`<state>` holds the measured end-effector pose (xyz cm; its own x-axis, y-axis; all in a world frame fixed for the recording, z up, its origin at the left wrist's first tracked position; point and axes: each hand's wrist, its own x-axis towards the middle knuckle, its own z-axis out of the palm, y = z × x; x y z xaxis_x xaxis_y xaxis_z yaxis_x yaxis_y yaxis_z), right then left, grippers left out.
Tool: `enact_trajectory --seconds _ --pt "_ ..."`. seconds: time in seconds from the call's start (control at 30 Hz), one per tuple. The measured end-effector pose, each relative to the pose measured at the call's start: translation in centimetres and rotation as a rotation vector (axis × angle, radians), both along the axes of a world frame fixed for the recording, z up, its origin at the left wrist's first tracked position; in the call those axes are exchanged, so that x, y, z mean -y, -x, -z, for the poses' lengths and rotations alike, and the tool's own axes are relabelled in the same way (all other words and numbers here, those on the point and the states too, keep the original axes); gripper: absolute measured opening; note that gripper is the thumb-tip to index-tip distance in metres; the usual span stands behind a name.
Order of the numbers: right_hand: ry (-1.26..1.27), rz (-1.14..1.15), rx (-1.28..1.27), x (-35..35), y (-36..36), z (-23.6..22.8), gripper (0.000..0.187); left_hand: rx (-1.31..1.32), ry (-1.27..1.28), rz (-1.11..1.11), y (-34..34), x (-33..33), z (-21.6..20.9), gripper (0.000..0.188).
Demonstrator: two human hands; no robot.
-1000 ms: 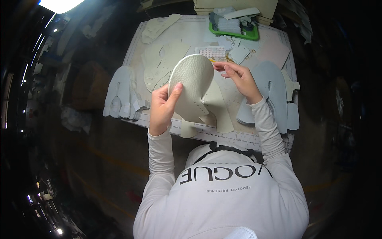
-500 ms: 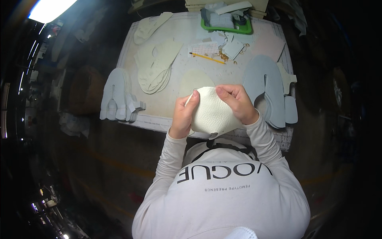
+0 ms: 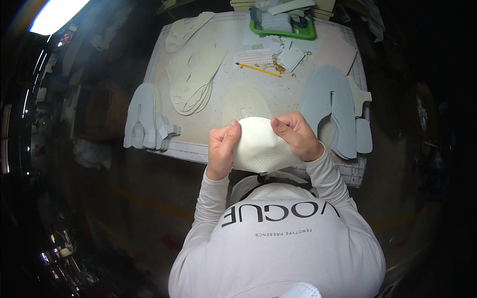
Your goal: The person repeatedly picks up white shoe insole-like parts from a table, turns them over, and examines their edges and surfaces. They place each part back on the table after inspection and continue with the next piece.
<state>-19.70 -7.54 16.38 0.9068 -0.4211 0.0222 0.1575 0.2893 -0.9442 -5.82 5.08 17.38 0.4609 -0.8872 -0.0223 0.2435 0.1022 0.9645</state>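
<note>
Between my two hands I hold a cream, grained leather piece (image 3: 263,146) with a rounded far edge, just over the table's near edge. My left hand (image 3: 222,149) grips its left side, thumb on top. At the right, my right hand (image 3: 298,136) pinches the upper edge between thumb and fingers. The fingers beneath the leather are hidden. Just beyond, another flat cream piece (image 3: 243,97) with a rounded top and a small cut-out lies on the table, partly covered by the held piece.
Stacked cream pieces (image 3: 191,84) lie at the left on the table (image 3: 278,94), grey-blue stacks (image 3: 141,111) at its left edge. More grey-blue pieces (image 3: 318,87) lie right. A yellow pencil (image 3: 258,69), paper scraps (image 3: 290,57) and a green tray (image 3: 303,35) are farther back.
The leather piece has come down and toward me, its far edge now lower and flatter. Both hands keep their grip, and more of the cream piece behind shows.
</note>
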Motion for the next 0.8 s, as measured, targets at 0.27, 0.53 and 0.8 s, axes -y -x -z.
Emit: enact_trajectory --seconds 0.27,0.53,0.8 --pt "-0.037 -0.022 0.021 0.1 0.0 0.1 0.045 -0.017 0.010 0.005 -0.3 0.1 0.3 0.042" --pt "-0.015 -0.030 0.012 1.1 -0.6 -1.1 0.037 0.341 0.092 0.166 -2.1 0.9 -1.6 0.030" --pt "0.806 0.004 -0.072 4.6 -2.7 -3.3 0.023 0.869 0.169 -0.103 -1.3 4.6 -2.5 0.015"
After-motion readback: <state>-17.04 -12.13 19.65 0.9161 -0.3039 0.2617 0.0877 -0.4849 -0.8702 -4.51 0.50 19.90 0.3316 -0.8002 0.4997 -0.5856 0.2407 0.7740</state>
